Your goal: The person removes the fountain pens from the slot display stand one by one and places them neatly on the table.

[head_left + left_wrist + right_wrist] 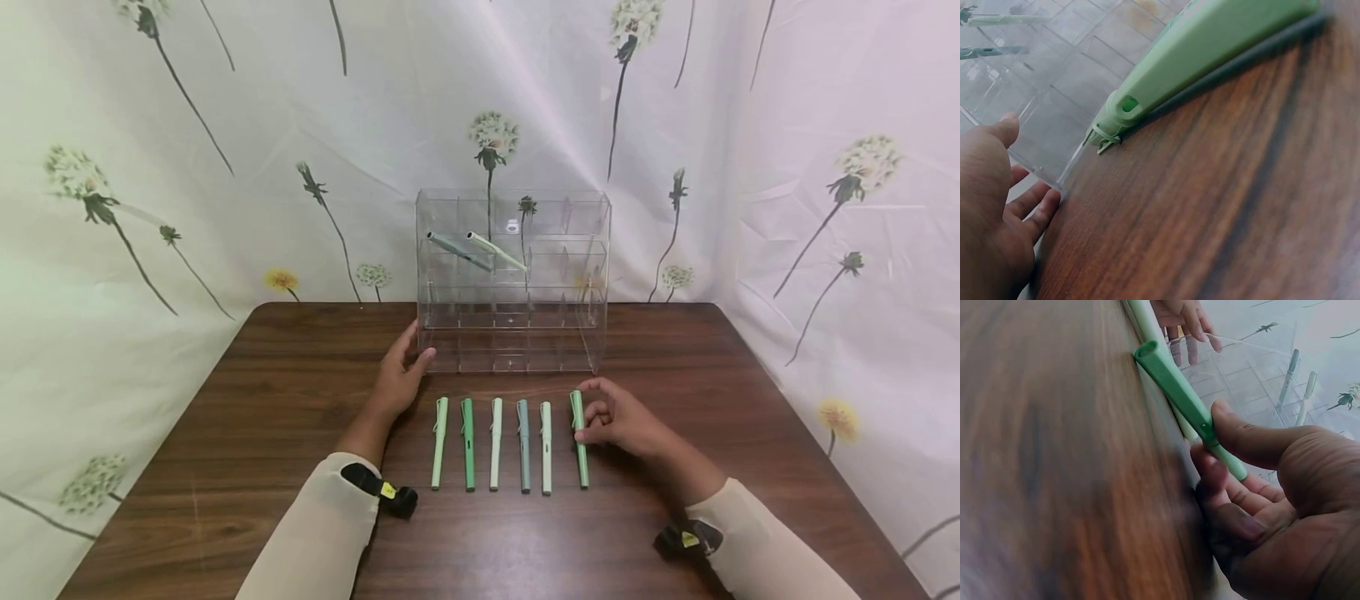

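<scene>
My right hand [626,423] pinches a green pen [582,462] between thumb and fingers, at the right end of a row. In the right wrist view the held pen [1175,390] slants, one end close to the wood. Beside it lie a light green pen [439,446], a dark green pen [468,450], a whitish pen [496,446], a grey-blue pen [524,454] and a pale green pen [546,454]. My left hand [399,375] touches the lower left side of a clear compartmented organizer [513,329], fingers extended.
A grey-blue pen [456,248] and a pale green pen [495,249] lean side by side in upper left compartments of the organizer. The brown wooden table [300,400] ends at the back against a flower-printed curtain [360,167].
</scene>
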A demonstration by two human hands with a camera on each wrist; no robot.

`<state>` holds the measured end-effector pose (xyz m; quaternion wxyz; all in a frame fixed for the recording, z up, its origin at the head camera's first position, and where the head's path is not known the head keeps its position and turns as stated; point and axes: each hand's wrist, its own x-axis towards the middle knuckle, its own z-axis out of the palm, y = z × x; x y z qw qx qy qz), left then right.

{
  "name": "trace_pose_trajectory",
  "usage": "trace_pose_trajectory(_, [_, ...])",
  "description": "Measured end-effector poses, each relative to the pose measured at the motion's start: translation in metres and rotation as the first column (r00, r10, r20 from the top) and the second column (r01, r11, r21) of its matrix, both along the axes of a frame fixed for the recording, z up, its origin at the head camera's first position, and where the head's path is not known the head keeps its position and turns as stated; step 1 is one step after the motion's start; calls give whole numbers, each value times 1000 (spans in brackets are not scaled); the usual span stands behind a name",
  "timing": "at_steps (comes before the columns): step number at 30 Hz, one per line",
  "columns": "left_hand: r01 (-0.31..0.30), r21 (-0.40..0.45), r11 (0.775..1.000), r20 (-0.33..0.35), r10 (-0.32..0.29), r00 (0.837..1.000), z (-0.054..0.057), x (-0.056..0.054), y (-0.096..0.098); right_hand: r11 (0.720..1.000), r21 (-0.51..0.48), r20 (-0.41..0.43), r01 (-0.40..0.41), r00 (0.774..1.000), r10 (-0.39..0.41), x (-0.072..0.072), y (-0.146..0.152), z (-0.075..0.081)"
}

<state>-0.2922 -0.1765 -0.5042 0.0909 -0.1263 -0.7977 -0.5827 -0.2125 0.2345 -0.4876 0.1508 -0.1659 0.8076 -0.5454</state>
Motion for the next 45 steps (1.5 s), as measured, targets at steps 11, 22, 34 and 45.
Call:
trace_pose_trajectory(11, [-2,-16,1000,26,3,1000,0,1,-2,998,56,-51,33,998,-30,-2,-2,-5])
trace_pose_trajectory(22, [1,-11,1000,18,-1,1000,1,1,-2,997,57,-20,48,999,-47,-4,-3,-3])
trace_pose_trajectory(34, [-12,-22,1000,32,13,999,1,2,-1,997,29,-8,65,998,-65,-5,-10,-3])
trace_pose_trajectory(45, [-12,-23,1000,34,13,999,1,1,-1,996,84,-64,9,998,-4,-3,-10,-2])
